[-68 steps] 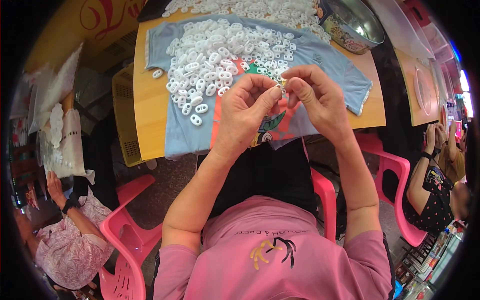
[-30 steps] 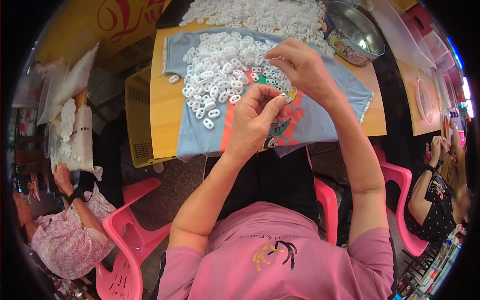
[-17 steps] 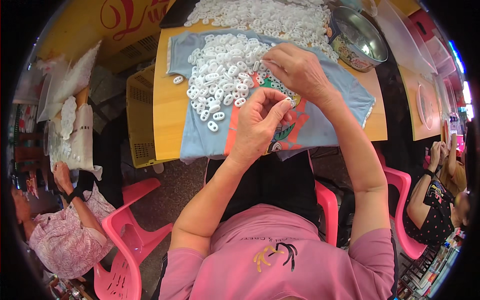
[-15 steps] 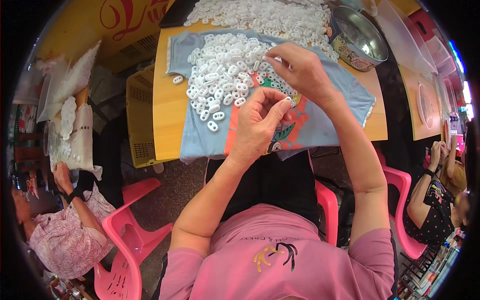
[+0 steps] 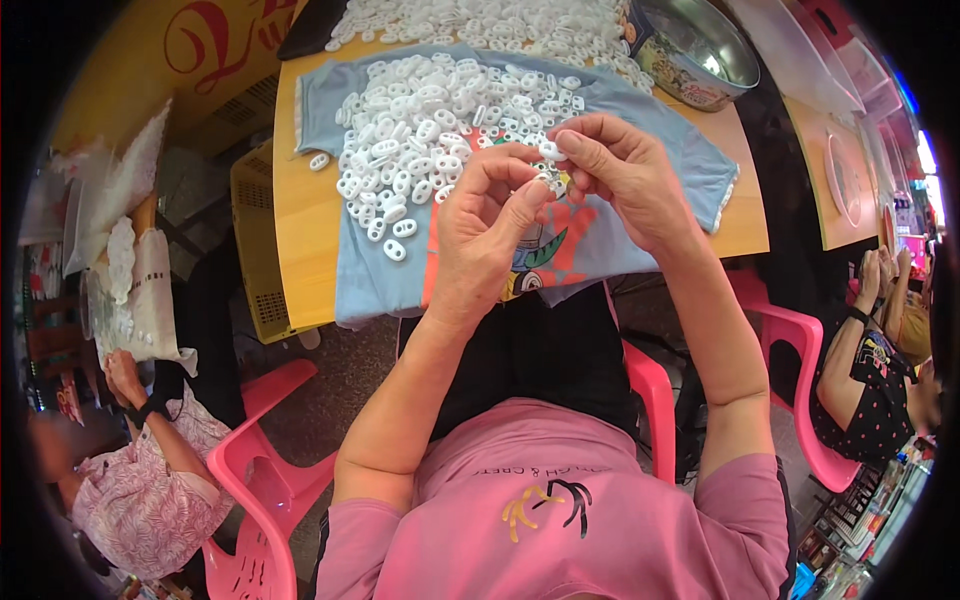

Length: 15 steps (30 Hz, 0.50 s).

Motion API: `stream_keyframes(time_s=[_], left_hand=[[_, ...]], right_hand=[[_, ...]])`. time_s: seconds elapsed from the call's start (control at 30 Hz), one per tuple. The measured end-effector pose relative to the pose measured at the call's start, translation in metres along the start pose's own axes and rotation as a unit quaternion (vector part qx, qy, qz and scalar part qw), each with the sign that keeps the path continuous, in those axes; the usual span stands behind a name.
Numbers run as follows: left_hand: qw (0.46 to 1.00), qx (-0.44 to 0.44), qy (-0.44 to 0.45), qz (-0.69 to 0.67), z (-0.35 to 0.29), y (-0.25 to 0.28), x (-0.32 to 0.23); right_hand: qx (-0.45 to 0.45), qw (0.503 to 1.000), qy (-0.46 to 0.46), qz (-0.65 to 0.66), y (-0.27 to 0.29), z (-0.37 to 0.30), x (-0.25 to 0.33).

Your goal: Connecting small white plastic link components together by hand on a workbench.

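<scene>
My left hand [image 5: 492, 222] pinches a small piece, white and partly clear, between thumb and fingertips; its exact kind is too small to make out. Close beside it, my right hand [image 5: 622, 180] grips a white oval two-hole plastic piece [image 5: 552, 150] between thumb and forefinger. The two hands nearly meet above a blue shirt [image 5: 375, 285] with an orange and green print, laid over the table. Left of and beyond the hands lies a heap of white oval two-hole plastic pieces [image 5: 405, 130]. A few have strayed to the heap's near edge.
A larger pile of white pieces [image 5: 500, 25] covers the table's far side. At the far right stands a round metal tin [image 5: 700, 60]. The wooden table [image 5: 305, 240] has a yellow crate [image 5: 262, 240] to its left. Pink chairs [image 5: 265, 450] and other seated people flank me.
My right hand has come down from the heap to my left hand, bringing a white oval piece. The whole view has shifted slightly, with the table now further left.
</scene>
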<state>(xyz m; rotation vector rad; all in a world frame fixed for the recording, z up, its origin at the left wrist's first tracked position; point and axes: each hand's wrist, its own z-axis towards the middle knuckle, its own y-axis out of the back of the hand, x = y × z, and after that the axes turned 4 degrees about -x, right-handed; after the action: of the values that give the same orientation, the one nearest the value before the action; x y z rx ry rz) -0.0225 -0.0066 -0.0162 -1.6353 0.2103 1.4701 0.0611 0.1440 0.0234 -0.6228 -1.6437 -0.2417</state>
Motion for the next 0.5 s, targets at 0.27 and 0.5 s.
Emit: stream_keyframes(time_s=[0.27, 0.5], left_hand=[[0.999, -0.023, 0.027, -0.038, 0.000, -0.001, -0.003], [0.996, -0.036, 0.033, -0.076, 0.002, 0.001, 0.002]], right_hand=[[-0.051, 0.986, 0.124, -0.100, -0.004, -0.007, -0.006], [-0.063, 0.804, 0.458, -0.374, -0.012, -0.008, -0.016]])
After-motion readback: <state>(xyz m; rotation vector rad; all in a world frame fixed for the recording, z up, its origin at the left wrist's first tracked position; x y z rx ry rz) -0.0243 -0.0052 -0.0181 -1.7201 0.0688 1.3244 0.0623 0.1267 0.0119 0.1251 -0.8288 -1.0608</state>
